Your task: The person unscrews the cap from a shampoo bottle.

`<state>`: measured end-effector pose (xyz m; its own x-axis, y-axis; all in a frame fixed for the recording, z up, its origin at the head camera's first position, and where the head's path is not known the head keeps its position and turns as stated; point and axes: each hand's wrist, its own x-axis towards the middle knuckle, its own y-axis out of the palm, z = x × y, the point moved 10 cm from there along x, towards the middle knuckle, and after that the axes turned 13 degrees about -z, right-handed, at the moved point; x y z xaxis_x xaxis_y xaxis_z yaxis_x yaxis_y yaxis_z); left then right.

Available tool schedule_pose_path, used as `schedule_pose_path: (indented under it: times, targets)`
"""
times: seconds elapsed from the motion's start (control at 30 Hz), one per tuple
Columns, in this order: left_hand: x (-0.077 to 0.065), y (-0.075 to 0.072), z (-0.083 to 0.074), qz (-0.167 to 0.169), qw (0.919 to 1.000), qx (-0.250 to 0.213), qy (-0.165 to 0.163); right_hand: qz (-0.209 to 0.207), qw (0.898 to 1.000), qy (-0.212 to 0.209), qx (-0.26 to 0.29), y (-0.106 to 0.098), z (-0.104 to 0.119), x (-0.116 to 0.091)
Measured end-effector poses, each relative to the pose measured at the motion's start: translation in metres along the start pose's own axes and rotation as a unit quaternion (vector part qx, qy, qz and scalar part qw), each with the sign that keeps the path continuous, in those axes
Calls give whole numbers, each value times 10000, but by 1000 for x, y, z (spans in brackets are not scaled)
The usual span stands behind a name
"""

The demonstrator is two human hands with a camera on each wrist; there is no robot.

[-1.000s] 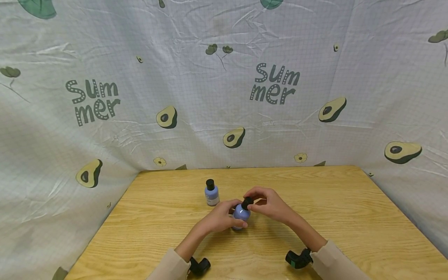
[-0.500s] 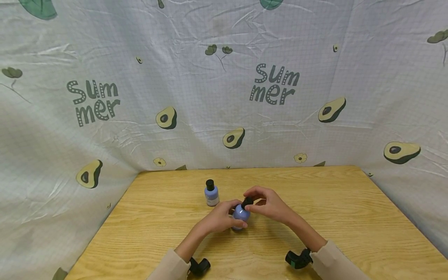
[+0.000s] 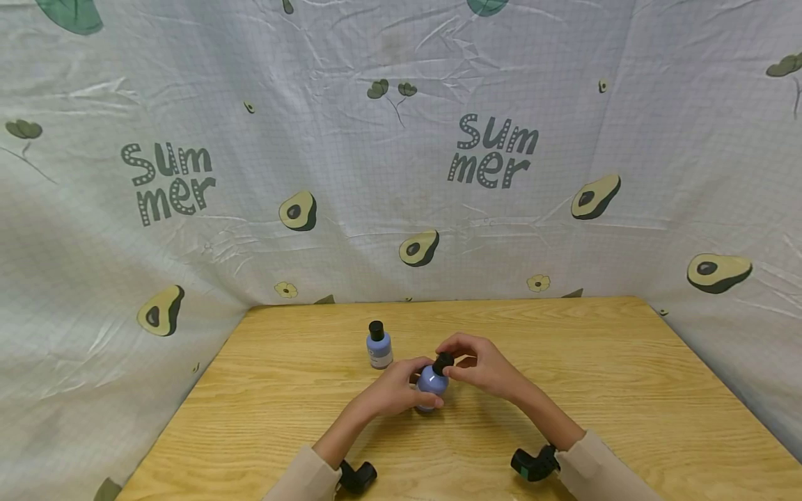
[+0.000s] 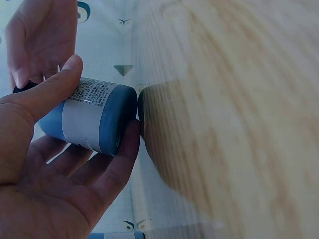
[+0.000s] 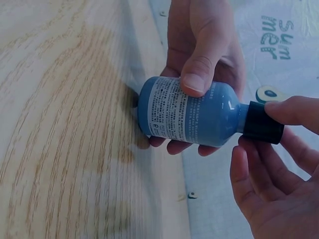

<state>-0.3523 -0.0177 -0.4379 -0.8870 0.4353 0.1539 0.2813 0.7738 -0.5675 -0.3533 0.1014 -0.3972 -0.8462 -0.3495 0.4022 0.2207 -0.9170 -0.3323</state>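
A blue bottle [image 3: 432, 381] with a white printed label leans slightly, its black cap [image 5: 263, 122] tipped toward the right. My left hand [image 3: 397, 388] grips the bottle's body, the thumb on one side and the fingers on the other. With thumb and fingers, my right hand [image 3: 481, 364] pinches the cap. Between cap and shoulder a short stretch of blue neck [image 5: 242, 117] shows in the right wrist view. The base sits at or just above the tabletop; whether it touches I cannot tell.
Another blue bottle [image 3: 379, 349] with a black cap stands upright behind my left hand. Beneath lies a wooden table [image 3: 601, 369], with a white printed cloth [image 3: 351, 160] hanging around its back and sides. Black devices are strapped at both wrists.
The right thumb dipped lower along the cap half a second ago and is back up now. The left hand and the bottle it grips stay in place.
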Motion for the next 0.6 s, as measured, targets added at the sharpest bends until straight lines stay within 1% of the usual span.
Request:
schedule_pose_path:
  times: [0.27, 0.6]
  targets:
    - [0, 0, -2, -3, 9999, 56, 87, 31, 10000, -77, -35, 0, 2, 0]
    - [0, -1, -2, 36, 10000, 41, 20, -138, 9997, 60, -208, -2, -2, 0]
